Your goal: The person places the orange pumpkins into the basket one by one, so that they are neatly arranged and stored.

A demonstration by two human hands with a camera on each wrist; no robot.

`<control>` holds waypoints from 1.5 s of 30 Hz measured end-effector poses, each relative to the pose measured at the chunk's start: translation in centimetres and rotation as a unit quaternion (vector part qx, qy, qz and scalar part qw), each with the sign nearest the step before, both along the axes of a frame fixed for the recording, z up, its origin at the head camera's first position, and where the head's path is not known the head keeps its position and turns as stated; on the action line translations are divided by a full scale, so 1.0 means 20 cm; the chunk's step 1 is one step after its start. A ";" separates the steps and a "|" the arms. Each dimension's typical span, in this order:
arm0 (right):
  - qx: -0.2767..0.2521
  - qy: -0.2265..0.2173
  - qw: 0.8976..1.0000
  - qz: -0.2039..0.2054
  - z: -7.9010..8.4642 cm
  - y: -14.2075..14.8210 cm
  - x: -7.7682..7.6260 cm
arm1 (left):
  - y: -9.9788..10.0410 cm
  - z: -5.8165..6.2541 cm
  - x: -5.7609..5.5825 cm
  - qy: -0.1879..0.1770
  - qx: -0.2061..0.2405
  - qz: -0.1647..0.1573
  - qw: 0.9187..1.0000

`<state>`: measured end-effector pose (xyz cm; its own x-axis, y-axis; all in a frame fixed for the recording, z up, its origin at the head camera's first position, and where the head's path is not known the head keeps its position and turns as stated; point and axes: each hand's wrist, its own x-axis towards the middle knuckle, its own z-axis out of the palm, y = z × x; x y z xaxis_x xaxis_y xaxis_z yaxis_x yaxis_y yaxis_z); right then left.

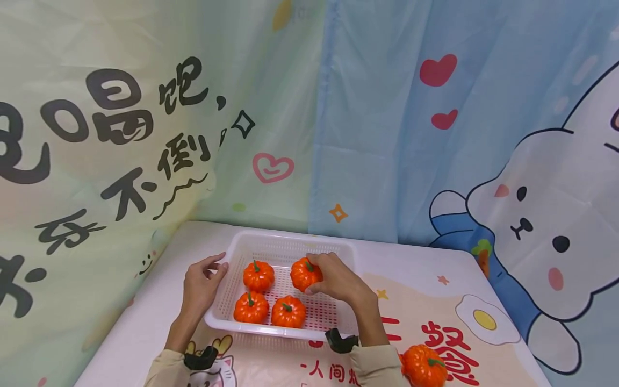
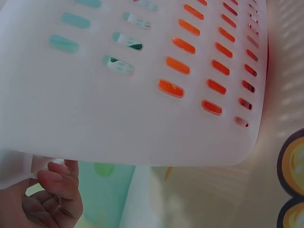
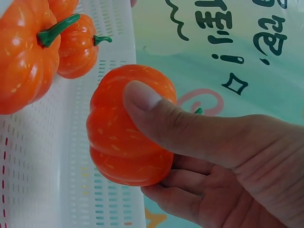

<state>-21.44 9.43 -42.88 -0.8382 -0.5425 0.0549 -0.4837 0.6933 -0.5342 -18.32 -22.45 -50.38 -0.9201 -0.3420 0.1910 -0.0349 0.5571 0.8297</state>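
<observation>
A white plastic basket (image 1: 220, 317) with slotted sides stands on the table. Inside it sit three small orange pumpkins with green stems: one at the back left (image 1: 258, 276), one at the front left (image 1: 251, 308) and one at front centre (image 1: 288, 312). My right hand (image 1: 338, 277) grips a fourth pumpkin (image 3: 128, 128) between thumb and fingers, over the right half of the basket. At the basket's left rim, my left hand (image 1: 202, 282) holds the edge. In the left wrist view its curled fingers (image 2: 59, 183) show at the rim.
Another orange pumpkin (image 1: 425, 366) lies on the table at the front right, beside the right sleeve (image 1: 379, 365). A printed cloth (image 1: 406, 301) covers the table. Behind hangs a curtain (image 1: 367, 134) with hearts and a cartoon rabbit.
</observation>
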 end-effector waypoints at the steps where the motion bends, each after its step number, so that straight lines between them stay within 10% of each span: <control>1: 0.001 0.000 1.000 0.000 0.00 0.00 0.00 | 0.00 0.00 0.00 0.000 -0.001 0.000 1.000; 45: 0.005 -0.021 0.999 0.024 -0.05 -0.10 -0.15 | 0.00 -0.02 -0.01 0.005 0.003 0.006 1.000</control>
